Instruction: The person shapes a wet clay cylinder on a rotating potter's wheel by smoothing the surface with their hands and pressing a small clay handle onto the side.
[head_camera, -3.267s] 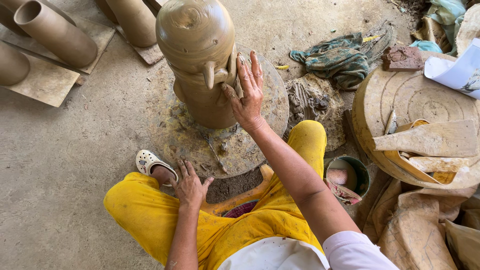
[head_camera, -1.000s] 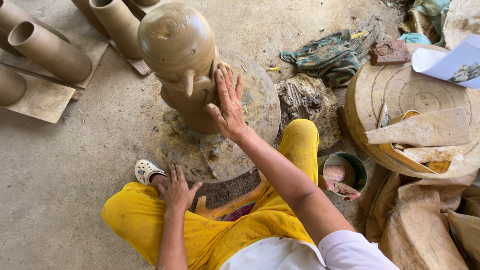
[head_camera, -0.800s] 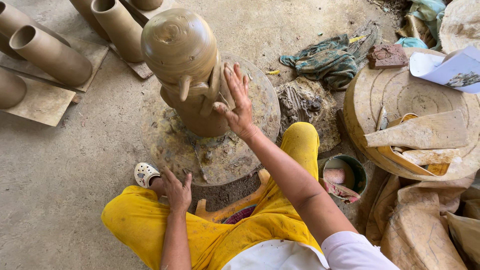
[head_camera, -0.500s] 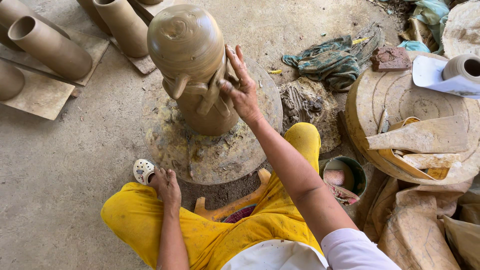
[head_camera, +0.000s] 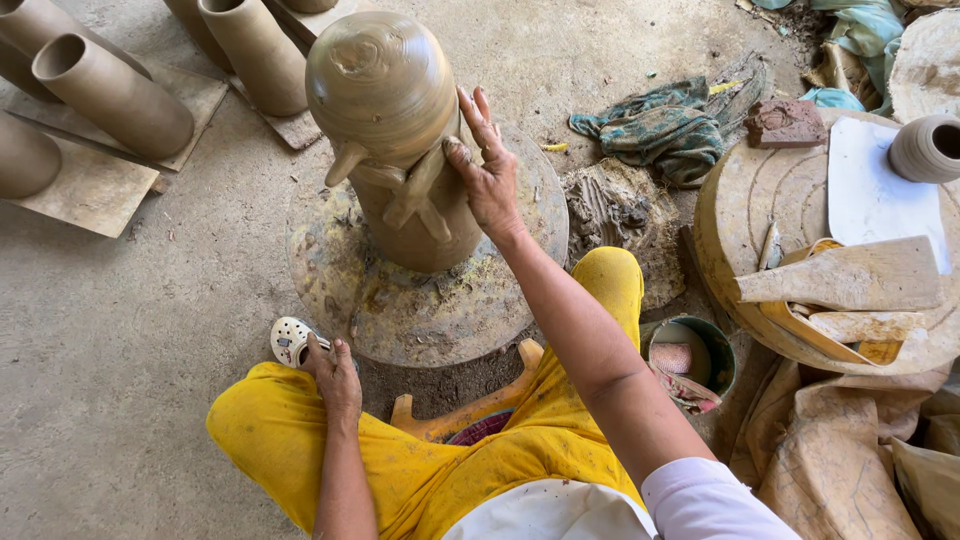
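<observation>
A tall clay pot (head_camera: 385, 130) is stood on a round wheel (head_camera: 430, 300), in front of the seated person. The right hand (head_camera: 487, 170) is raised on an outstretched arm, fingers spread wide, its palm and thumb pressed flat against the pot's right side beside a clay handle (head_camera: 415, 190); nothing is gripped. The left hand (head_camera: 335, 372) is rested loosely on the yellow knee (head_camera: 270, 420), below the wheel, holding nothing.
</observation>
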